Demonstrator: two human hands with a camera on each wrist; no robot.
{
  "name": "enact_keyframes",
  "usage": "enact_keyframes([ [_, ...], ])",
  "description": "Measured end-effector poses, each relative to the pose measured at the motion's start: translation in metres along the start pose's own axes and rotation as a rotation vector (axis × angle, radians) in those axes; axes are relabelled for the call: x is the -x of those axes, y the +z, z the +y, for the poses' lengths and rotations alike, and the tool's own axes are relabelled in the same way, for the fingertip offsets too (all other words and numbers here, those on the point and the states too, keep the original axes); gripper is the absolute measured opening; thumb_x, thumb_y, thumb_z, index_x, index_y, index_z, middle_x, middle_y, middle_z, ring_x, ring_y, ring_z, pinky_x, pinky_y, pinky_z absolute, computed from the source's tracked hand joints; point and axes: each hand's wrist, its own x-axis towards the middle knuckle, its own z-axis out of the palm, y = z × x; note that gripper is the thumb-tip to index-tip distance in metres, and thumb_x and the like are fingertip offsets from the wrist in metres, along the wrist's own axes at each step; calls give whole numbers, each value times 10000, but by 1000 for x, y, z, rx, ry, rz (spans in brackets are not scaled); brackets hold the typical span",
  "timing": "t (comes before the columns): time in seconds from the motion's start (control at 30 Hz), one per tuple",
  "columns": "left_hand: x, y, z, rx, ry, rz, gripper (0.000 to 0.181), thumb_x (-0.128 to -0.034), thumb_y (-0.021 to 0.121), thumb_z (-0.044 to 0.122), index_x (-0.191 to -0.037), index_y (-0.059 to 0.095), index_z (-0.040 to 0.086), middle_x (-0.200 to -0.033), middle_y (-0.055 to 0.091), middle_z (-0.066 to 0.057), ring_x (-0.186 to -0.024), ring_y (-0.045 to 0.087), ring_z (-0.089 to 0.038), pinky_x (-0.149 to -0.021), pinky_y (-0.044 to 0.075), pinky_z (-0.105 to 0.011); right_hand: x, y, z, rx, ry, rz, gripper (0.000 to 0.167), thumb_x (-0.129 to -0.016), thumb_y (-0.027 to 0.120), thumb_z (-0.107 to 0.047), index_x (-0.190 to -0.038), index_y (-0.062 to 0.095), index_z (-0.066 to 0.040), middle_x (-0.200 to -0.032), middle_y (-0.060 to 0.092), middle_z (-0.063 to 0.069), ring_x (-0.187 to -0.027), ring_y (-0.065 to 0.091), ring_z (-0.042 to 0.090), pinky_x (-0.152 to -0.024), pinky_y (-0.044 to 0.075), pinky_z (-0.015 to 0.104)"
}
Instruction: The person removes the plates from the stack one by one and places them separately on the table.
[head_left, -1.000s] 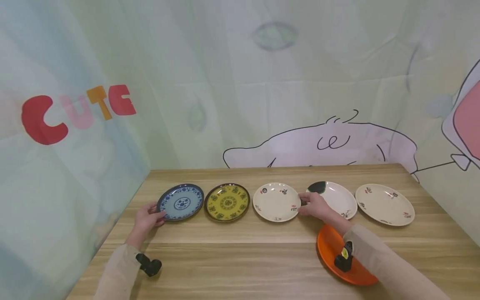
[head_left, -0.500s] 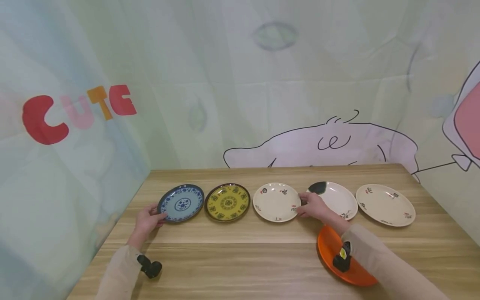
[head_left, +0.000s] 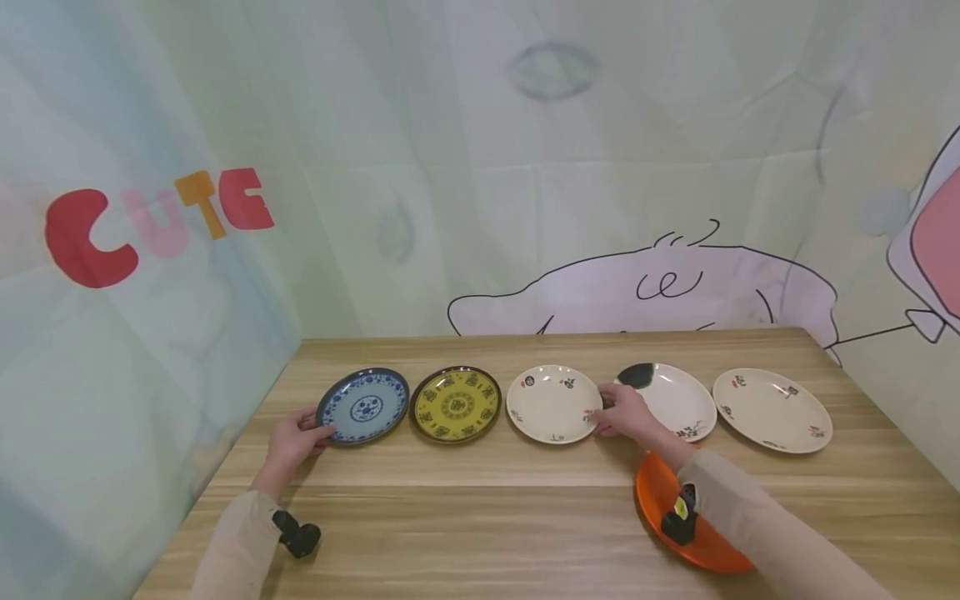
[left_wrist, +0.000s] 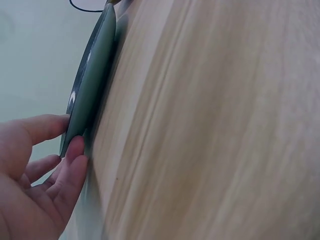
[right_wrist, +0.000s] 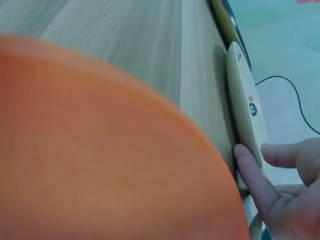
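At the left end of a row of plates, my left hand (head_left: 292,442) pinches the near-left rim of a blue patterned plate (head_left: 366,407). In the left wrist view the thumb lies on top of the rim, with fingers under the plate's edge (left_wrist: 90,82). My right hand (head_left: 630,412) holds the right rim of a round cream plate (head_left: 551,400) with small dark and red motifs. The right wrist view shows the thumb over that plate's rim (right_wrist: 245,100) and a finger beneath. Between these two plates lies a yellow-green plate (head_left: 456,405) with a dark rim.
Right of my right hand are a white plate (head_left: 678,400) with a dark green patch and an oval cream plate (head_left: 772,408). An orange plate (head_left: 660,500) sits under my right forearm, nearer me. All rest on a wooden table (head_left: 465,533) before a printed curtain (head_left: 375,167).
The right forearm has shifted slightly left, and its thumb reaches a little further over the round cream plate. The left hand and the plates look almost unmoved.
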Motion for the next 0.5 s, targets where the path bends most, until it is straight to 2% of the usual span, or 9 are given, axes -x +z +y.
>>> enact_keyframes([
  [0.1, 0, -1, 0, 7, -12, 4, 550, -852, 579, 42, -1307, 326, -136, -1228, 433, -363, -706, 588, -71, -617, 527, -186, 0, 1, -2, 18, 13, 23, 553, -817, 629, -7, -1290, 376, 131, -1198, 487, 333, -615, 622, 154, -575, 555, 296],
  [0.23, 1, -2, 0, 11, -22, 9, 561, -848, 583, 42, -1312, 321, -131, -1225, 436, -358, -692, 583, -63, -610, 528, -188, 0, 3, -3, 4, 31, 41, 562, -807, 628, 14, -1291, 371, 139, -1189, 492, 338, -618, 633, 186, -577, 557, 311],
  [0.5, 2, -3, 0, 14, -11, -4, 540, -852, 569, 17, -1309, 324, -134, -1204, 448, -361, -674, 594, -65, -605, 538, -206, -2, 3, 2, -34, -13, 42, 611, -754, 663, 37, -1273, 368, 165, -1186, 473, 369, -601, 643, 225, -559, 557, 323],
])
